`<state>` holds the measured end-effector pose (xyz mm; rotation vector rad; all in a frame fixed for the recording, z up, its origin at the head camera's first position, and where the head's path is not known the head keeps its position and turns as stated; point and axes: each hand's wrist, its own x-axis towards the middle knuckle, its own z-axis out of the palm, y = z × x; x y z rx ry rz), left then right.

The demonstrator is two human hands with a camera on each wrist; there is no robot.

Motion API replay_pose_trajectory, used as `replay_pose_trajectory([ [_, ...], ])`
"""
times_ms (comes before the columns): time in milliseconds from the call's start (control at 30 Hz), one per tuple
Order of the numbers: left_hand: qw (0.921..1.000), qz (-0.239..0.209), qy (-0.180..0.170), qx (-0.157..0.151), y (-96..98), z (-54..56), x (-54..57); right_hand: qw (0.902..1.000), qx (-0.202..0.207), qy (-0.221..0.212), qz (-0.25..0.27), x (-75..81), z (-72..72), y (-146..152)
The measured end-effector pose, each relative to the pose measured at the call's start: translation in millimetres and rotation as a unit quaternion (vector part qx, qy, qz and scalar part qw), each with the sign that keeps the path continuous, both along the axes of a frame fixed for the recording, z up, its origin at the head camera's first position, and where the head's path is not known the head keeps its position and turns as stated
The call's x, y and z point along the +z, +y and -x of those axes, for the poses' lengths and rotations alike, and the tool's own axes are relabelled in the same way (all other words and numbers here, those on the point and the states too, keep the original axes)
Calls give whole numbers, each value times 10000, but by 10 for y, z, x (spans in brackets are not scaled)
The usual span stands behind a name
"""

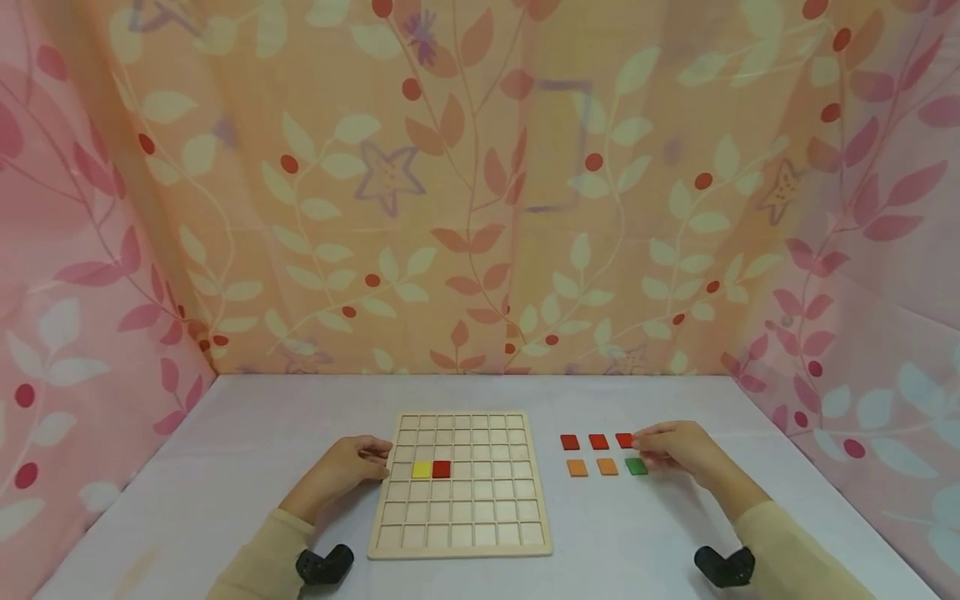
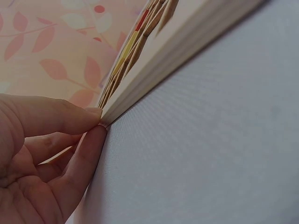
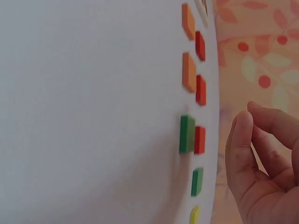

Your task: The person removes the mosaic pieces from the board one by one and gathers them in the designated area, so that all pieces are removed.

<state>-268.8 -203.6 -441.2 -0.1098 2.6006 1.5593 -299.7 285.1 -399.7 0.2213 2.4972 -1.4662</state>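
Observation:
A light wooden grid board [image 1: 483, 533] lies on the table, with a yellow square tile [image 1: 422, 470] and a red square tile [image 1: 441, 469] side by side in its cells. My left hand [image 1: 348, 462] pinches the board's left edge between thumb and fingers; the left wrist view shows the fingertips at that edge. Over the loose tiles at right hovers my right hand [image 1: 678, 450], thumb and forefinger close together, with no tile visible between them. Near it are a red tile [image 1: 624, 440] and a green tile [image 1: 637, 467]. The right wrist view shows the hand apart from them.
Right of the board, loose tiles lie in two rows, including red tiles [image 1: 597, 442] and orange tiles [image 1: 577, 468]. Another green tile [image 3: 197, 181] and a yellow tile [image 3: 194, 215] continue the row, hidden by the hand in the head view. Patterned curtains [image 1: 480, 250] surround the white table [image 1: 247, 425].

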Motion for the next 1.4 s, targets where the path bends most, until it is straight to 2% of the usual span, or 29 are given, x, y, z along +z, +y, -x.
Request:
replay_pose_trajectory([
  [167, 10000, -4, -14, 13, -1, 10, -4, 9991, 334, 106, 220, 58, -48, -329],
  [333, 10000, 20, 0, -8, 7, 26, -14, 9989, 427, 15, 171, 15, -67, -698],
  [533, 10000, 69, -29, -36, -26, 11, 36, 9981, 427, -90, 436, -44, -33, -1149],
  [667, 9999, 45, 25, -119, -26, 3, 64, 9961, 688, -64, 547, -56, -41, -1403],
  [767, 9998, 48, 49, -166, -11, 6, 60, 9922, 951, -54, 807, -72, -62, -1544],
  [900, 10000, 62, 21, -55, 3, 14, 34, 9868, 1241, -48, 1038, -95, -78, -1717],
  [1400, 9999, 52, -70, 68, 12, 2, 25, 9825, 1533, -180, 1045, -107, -75, -2190],
])
